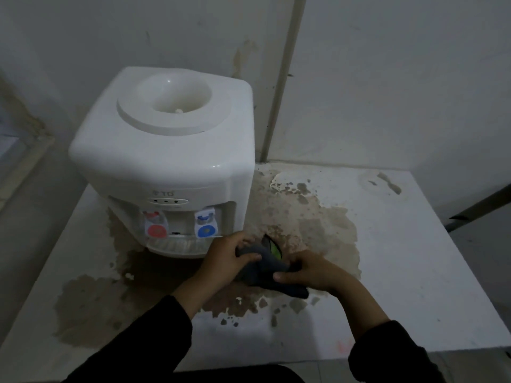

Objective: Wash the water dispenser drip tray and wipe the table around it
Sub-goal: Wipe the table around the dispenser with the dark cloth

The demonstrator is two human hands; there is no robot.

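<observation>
Cloth: dark grey fabric cloth (269, 268), bunched and crumpled, with a flash of green showing at its far edge, right there on the stained patch just right of the dispenser's base.
Left hand: left hand (231, 258) clenched on the cloth's far-left end, fingers curled over the fabric.
Right hand: right hand (309, 270) gripping the near-right end, thumb pressed along the top of it.
Cloth axis: long line runs from far left to near right, stretched between the two hands.
Drip tray: pale translucent plastic drip tray (177, 246), curved front, seated at the foot of the dispenser under the taps, facing the near side; left hand just beside its right end.
Dispenser: white plastic tabletop water dispenser (166, 150), round bottle well on top, red tap left, blue tap right, standing far left on the table.
Table: white table top (401, 258), big brown blotchy stain spreading round the dispenser's base.
Open room: bare white surface to the right, and a strip along the near edge.
Edges: walls close behind; table's right edge runs near to far.
</observation>
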